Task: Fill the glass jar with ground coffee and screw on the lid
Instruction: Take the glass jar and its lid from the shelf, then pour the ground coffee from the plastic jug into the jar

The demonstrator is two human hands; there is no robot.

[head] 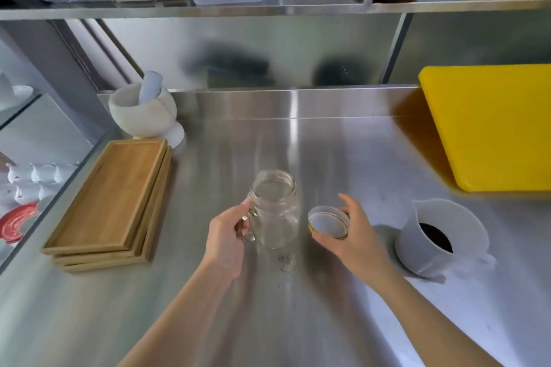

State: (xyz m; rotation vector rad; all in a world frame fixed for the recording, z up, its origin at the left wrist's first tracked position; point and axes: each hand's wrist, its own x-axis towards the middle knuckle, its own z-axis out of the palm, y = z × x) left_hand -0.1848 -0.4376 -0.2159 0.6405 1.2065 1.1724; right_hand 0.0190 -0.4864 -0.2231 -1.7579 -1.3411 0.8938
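So the glass jar (274, 208) is my landmark for everything: it stands upright on the steel counter (343, 158), mouth open, and looks empty, so no coffee has gone in yet as far as I can tell. The left hand (228, 235) is wrapped around the jar's handle on its left side, fingers closed on it, I'd guess to keep the jar from sliding or tipping during the pour. Just right of the jar, the right hand (351, 229) pinches the lid (329, 222) by its rim, underside facing up, off the jar. Makes sense: the mouth has to stay clear until filling is done.

Further right of the jar sits a white pitcher (441, 238) with dark ground coffee (436, 237) inside, within easy reach of that right hand. It'd probably have to park the lid first. A few dark specks (286, 261) lie on the counter just in front of the jar. Left of the jar is a stack of wooden trays (110, 199), well apart and out of the way.
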